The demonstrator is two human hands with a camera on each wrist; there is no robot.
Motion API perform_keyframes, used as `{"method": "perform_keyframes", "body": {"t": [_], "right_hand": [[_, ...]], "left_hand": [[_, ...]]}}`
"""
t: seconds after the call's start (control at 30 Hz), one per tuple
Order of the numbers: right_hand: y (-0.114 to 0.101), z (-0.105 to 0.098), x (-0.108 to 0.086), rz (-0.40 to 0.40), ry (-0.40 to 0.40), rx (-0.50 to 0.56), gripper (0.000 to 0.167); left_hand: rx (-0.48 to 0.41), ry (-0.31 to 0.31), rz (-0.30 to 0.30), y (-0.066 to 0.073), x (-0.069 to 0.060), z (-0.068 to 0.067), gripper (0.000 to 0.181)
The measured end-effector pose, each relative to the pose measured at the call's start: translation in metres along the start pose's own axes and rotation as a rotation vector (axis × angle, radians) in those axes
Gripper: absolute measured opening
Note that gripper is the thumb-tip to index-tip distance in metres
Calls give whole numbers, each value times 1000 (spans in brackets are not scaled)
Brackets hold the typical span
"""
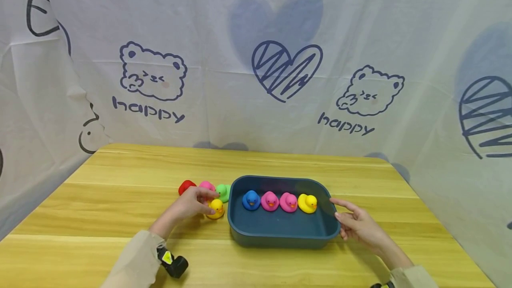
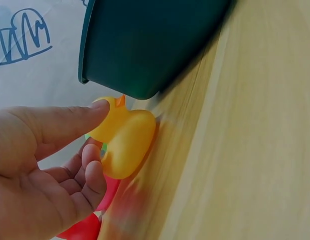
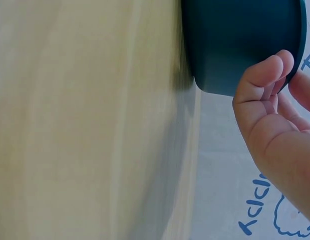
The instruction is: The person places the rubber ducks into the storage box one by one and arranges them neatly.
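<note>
Now your left hand [image 1: 192, 202] pinches a yellow duck [image 1: 217, 209] between thumb and curled fingers, just beside the dark-blue tub [image 1: 280, 242] of four ducks [image 1: 270, 202], while your right hand [image 1: 360, 226], fingers apart, touches the tub's opposite end, seemingly to keep it steady

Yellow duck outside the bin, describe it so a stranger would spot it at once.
On the wood-grained table, find the dark bin. Just left of it, at the person's left hand, sits the yellow duck. Yellow sets it apart from the nearby red toy, pink duck and green duck.
</note>
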State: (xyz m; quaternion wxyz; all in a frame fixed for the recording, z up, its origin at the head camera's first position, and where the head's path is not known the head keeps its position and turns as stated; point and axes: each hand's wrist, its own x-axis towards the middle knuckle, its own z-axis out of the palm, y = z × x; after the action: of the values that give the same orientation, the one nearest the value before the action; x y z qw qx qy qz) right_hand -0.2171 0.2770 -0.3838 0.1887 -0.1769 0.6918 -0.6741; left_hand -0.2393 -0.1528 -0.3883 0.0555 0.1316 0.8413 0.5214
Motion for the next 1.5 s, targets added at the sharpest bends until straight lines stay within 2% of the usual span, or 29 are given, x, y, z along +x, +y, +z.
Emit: {"method": "perform_keyframes", "body": {"t": [0.33, 0.67, 0.9, 1.03, 1.23, 1.5], "right_hand": [[1, 0, -1, -7, -2, -2, 53], [1, 0, -1, -14, -10, 7, 49], [2, -1, -1, -21, -25, 14, 49], [3, -2, -1, -24, -26, 14, 48], [2, -2, -1, -22, -26, 5, 50], [2, -2, 0, -15, -22, 7, 50]], "left_hand": [[23, 5, -17, 3, -1, 1, 35], [69, 0, 23, 4, -2, -2, 31], [81, 30, 11, 9, -5, -6, 30], [41, 44, 17, 12, -5, -8, 30], [-14, 37, -33, 16, -7, -10, 30], [-203, -19, -36, 19, -8, -12, 35]]}}
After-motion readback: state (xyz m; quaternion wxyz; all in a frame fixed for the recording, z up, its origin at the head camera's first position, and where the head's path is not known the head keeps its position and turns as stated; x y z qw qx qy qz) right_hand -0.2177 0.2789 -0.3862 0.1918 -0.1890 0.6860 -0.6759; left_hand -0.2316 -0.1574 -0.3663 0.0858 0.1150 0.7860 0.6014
